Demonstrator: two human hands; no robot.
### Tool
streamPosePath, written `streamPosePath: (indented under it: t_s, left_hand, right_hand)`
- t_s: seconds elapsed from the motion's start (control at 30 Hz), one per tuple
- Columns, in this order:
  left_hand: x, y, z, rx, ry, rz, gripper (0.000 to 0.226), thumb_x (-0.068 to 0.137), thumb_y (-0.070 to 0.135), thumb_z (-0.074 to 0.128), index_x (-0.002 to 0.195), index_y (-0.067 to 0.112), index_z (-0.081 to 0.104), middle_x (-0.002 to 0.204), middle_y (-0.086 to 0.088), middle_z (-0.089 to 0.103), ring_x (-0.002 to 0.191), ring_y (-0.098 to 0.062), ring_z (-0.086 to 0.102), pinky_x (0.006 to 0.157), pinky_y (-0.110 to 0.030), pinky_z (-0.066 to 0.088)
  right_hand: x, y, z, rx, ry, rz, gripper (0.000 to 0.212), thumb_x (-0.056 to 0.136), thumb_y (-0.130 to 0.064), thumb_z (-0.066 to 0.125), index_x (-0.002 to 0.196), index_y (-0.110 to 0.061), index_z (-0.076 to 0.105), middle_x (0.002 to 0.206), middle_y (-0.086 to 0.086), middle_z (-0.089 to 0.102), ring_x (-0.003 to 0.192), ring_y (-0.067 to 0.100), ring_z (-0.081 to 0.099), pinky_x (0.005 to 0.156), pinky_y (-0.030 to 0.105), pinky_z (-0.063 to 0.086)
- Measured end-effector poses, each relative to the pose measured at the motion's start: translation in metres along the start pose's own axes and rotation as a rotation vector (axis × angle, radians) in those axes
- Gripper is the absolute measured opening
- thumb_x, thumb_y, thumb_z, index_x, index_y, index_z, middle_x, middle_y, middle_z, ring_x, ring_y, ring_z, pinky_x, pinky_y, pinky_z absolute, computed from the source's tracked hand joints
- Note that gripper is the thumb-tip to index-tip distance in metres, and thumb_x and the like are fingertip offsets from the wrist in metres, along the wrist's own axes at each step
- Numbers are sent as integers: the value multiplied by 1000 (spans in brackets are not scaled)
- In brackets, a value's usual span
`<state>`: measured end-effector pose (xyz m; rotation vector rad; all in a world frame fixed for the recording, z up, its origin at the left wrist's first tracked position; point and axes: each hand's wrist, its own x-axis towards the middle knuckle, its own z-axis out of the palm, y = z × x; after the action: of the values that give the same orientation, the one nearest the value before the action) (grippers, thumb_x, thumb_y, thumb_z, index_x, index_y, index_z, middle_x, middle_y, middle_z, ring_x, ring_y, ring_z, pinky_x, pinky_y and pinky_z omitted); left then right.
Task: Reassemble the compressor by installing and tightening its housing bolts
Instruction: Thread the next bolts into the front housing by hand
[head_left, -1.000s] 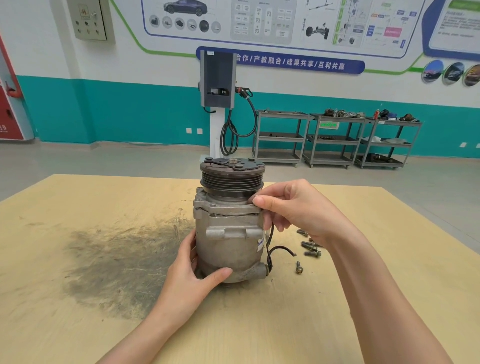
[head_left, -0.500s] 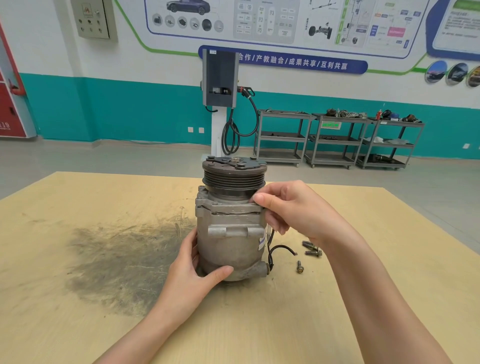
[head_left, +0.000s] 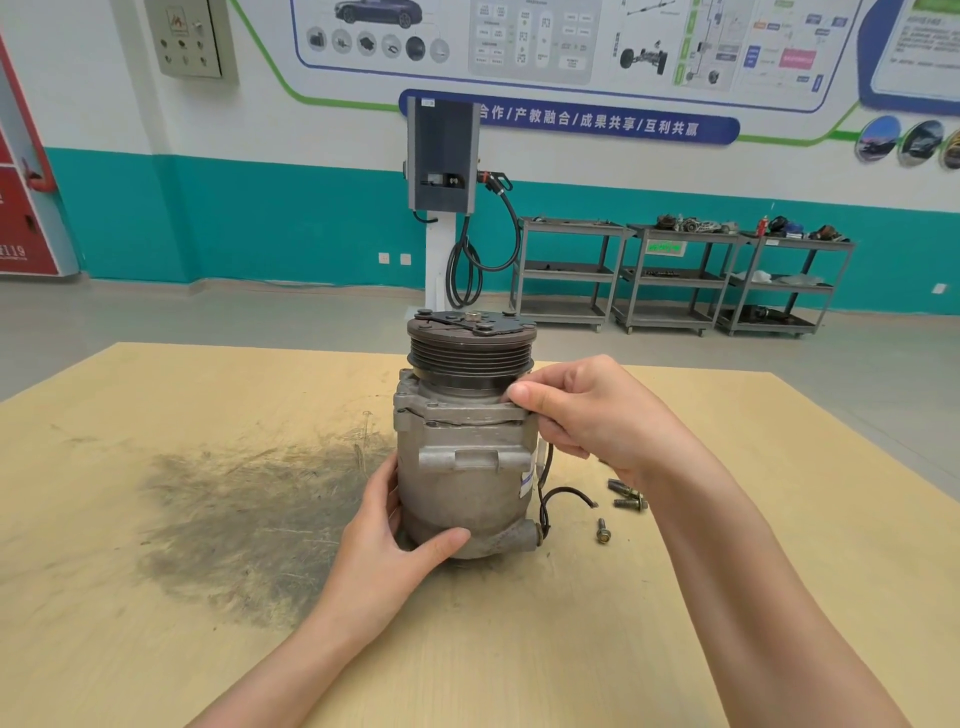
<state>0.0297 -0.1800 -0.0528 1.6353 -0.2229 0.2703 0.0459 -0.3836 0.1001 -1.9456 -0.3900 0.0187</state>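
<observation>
The compressor (head_left: 465, 457) stands upright on the bench (head_left: 156, 649), near the middle. Its black pulley (head_left: 470, 348) is on top.

The left hand (head_left: 387, 551) holds the compressor low down on its left side. The thumb curls across the front of the base and the fingers go round the back, where they are hidden.

The right hand (head_left: 592, 415) is at the compressor's upper right, just under the pulley. Its fingers are curled and the thumb and first finger are pinched together at the edge of the grey flange (head_left: 467, 413). What they pinch is too small and too hidden to tell.

A black wire (head_left: 563, 493) loops out from the compressor's lower right side. Three loose bolts lie on the bench to the right of the compressor: one bolt (head_left: 602, 531) just past the wire, and two bolts (head_left: 628, 496) a little farther right, close by the right wrist.

A dark smudge (head_left: 249, 514) stains the bench to the left of the compressor. Far behind the compressor stand a charger (head_left: 442, 156) on a post and grey carts (head_left: 680, 275) by the teal wall.
</observation>
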Motion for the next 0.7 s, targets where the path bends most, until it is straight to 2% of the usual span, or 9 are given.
streamPosePath:
  t_s: [0.13,0.37,0.47,0.57,0.7]
  left_hand:
    - [0,-1,0,1,2,3,108,51,52,85,143,36,31,124,43,48,121,14,45,89,0,38]
    - [1,-2,0,4,-3,8,106,53,48,86,144,33,33,124,41,50,121,13,47,90,-2,40]
    - [1,-1,0,4,1,10,103,55,44,85,143,35,33,122,42,50,119,15,46,88,-1,39]
    - [1,-1,1,3,2,12,101,54,46,84,140,39,32,120,47,48,117,18,46,86,1,38]
    - [0,-1,0,-9,-4,14,99,55,46,85,139,41,33,123,44,48,120,15,46,88,0,38]
  right_hand:
    - [1,1,1,13,1,-1,16,95,-21,61,91,-8,69,45,-3,37,45,14,26,44,23,25]
    - [0,0,-6,-13,-17,-24,18,90,-30,65,90,-13,72,47,-1,53,46,15,47,55,17,47]
    - [0,-1,-8,-12,-26,-12,20,91,-32,64,94,-14,72,50,0,59,49,15,52,63,20,50]
    - [-2,-2,-10,-56,-50,0,20,93,-36,60,96,-19,70,55,2,63,52,15,56,65,23,45]
    - [-4,-2,-9,-83,-70,4,21,94,-38,57,97,-20,68,58,3,65,53,16,58,61,20,45]
